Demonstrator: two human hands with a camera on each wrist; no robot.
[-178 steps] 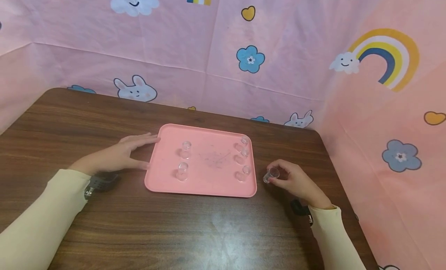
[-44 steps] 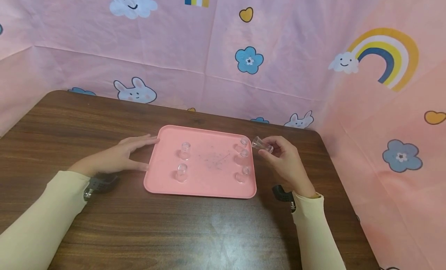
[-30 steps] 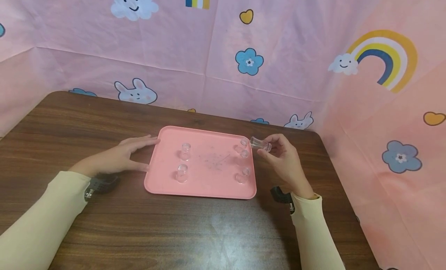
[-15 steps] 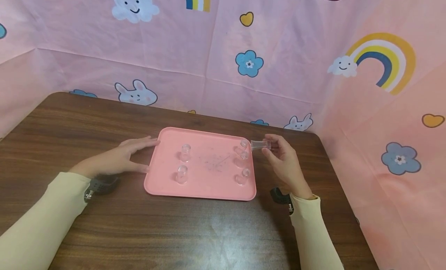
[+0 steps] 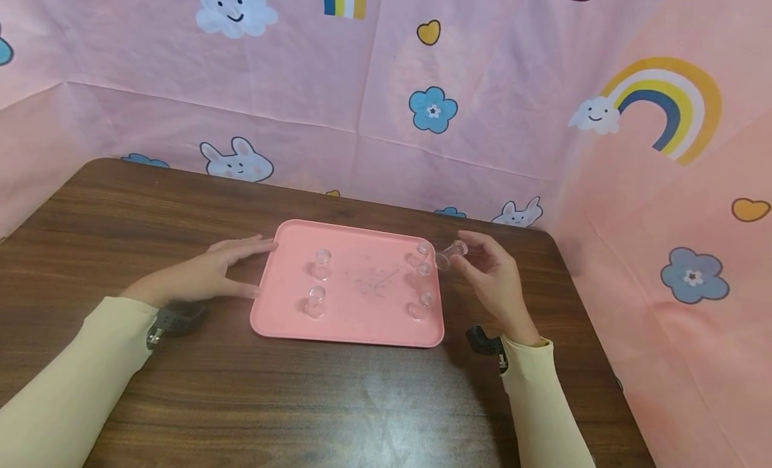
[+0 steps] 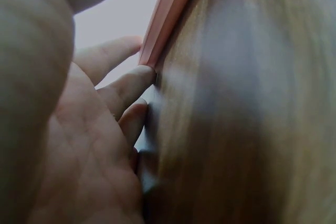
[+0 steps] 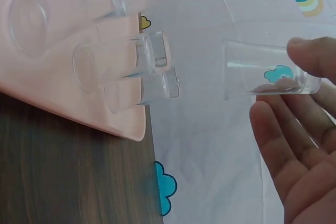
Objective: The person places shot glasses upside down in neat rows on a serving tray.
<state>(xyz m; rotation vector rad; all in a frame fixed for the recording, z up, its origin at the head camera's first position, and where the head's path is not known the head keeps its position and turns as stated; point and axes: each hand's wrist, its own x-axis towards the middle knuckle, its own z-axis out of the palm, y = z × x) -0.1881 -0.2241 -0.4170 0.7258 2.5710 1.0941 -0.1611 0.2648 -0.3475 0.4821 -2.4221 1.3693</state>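
Note:
My right hand pinches a clear shot glass by its thick base, between thumb and fingertips, just off the far right corner of the pink tray. In the right wrist view the wide mouth of this glass points toward the tray side. Several like glasses stand upside down on the tray: two toward the left, one behind the other, and three along the right edge, the nearest apart from the back pair. Fingers and thumb of my left hand lie spread, touching the tray's left edge.
The tray lies on a dark wood-grain table. A pink cloth wall with cartoon prints rises behind the table and along its right side. Grey marks show on the tray's middle.
My right hand has carried the glass from beside the tray's near right side to its far right corner, turning it from mouth-up through sideways to mouth tilted down. The left hand stays put.

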